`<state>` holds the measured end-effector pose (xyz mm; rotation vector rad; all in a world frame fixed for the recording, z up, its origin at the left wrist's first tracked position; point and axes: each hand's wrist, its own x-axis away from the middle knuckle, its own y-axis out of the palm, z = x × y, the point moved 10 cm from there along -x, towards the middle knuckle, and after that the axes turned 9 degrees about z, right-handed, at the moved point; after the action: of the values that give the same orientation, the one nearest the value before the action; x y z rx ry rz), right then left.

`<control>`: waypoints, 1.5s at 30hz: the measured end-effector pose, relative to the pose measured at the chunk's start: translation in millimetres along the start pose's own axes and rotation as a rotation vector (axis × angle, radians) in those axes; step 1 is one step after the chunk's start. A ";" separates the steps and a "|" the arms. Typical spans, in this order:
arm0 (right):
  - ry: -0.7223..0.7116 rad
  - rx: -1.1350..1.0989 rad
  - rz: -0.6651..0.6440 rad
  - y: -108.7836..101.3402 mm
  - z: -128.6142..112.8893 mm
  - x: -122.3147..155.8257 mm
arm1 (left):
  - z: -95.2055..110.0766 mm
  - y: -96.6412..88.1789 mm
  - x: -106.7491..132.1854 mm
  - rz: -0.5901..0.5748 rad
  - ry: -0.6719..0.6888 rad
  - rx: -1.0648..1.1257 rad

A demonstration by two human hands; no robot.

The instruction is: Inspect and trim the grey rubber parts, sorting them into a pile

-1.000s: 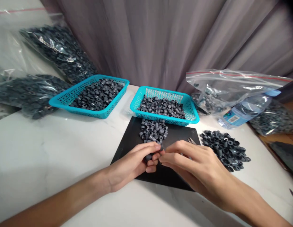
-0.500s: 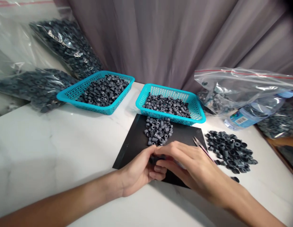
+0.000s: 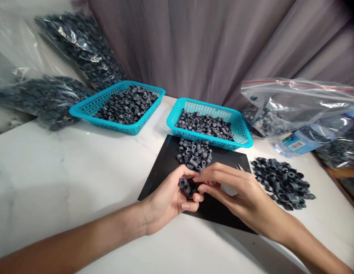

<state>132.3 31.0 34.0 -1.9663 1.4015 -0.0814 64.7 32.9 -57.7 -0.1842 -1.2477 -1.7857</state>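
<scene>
The left hand (image 3: 165, 201) is cupping several dark rings (image 3: 186, 188), seemingly against spilling, while the right hand (image 3: 238, 188) is holding its fingertips at their edge, pinching one or not I can't tell; a pile (image 3: 196, 154) is lying on the black mat (image 3: 158, 173), probably for easy reach

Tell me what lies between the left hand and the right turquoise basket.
In the head view, a pile of small grey ring-shaped pieces on the black mat lies between the left hand and that basket.
</scene>
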 end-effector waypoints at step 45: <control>0.081 0.362 0.168 -2.2 47.5 8.2 | 104.2 -14.9 6.7 0.203 0.595 -1.155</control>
<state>158.0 48.4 -3.0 -1.5591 1.4809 -0.3182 12.6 113.7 -14.3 -0.3652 0.2917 -1.9634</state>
